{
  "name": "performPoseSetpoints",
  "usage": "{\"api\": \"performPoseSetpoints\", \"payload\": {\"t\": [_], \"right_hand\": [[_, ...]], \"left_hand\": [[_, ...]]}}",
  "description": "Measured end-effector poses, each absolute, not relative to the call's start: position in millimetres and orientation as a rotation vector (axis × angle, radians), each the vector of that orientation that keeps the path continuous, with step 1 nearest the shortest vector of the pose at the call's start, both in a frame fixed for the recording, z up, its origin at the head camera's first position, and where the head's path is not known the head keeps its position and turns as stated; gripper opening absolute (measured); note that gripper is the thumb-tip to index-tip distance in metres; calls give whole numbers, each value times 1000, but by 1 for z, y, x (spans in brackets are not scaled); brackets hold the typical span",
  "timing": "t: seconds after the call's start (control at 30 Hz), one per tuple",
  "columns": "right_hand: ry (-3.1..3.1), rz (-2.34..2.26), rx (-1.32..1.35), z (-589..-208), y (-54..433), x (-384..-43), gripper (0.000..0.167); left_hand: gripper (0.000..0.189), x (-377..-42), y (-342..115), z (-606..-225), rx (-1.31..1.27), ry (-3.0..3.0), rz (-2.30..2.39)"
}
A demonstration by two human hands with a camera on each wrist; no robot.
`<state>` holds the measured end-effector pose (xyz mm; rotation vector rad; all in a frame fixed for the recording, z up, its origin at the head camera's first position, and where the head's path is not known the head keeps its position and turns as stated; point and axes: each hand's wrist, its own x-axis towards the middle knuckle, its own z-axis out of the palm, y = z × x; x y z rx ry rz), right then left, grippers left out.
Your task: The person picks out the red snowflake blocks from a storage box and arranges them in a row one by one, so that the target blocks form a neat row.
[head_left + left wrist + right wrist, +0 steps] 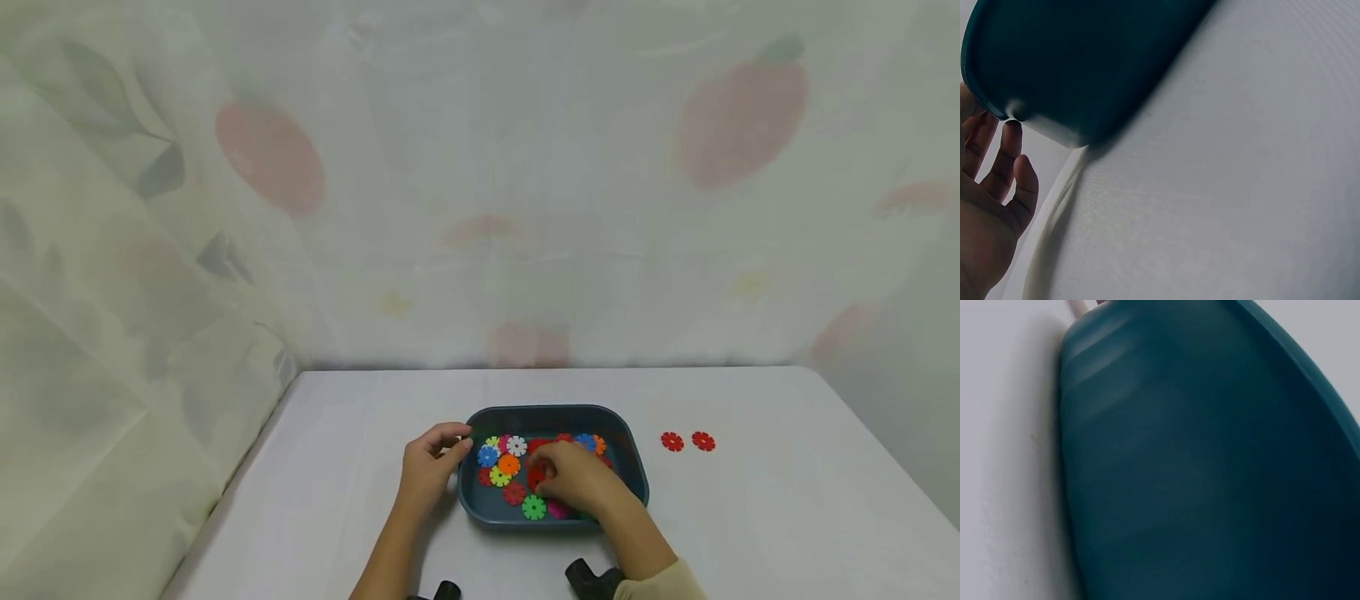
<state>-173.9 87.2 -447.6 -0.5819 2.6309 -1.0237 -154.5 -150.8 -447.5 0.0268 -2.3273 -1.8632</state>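
A dark teal tray (555, 527) holds several notched plastic discs in mixed colours. At its left rim my left hand (429, 467) grips the edge between thumb and fingers; the left wrist view shows the fingers (1007, 159) of this hand at the tray's corner (1085, 75). My right hand (581, 479) reaches over the front right of the tray, its fingers curled down and pinching a red disc (535, 477) among the others. The right wrist view has only the tray's outer wall (1166, 456), with the right hand's fingers hidden.
Two red discs (672, 442) (703, 441) lie side by side on the white table (750, 517), right of the tray. Inside the tray are a green disc (534, 507), a white disc (517, 446) and an orange disc (508, 464). A patterned cloth (480, 167) hangs behind the table.
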Motion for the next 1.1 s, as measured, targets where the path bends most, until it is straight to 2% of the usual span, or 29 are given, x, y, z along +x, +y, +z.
{"api": "performPoseSetpoints", "payload": {"t": [0.77,1.1], "right_hand": [[2600,-1129,-672,-448,89,-178,20],[2404,-1548,-509,-444,95,-178,34]], "left_hand": [[15,-159,-156,-460,69,-2299,-1868],[16,-155,-155,-449,54,-2322,-1863]]}}
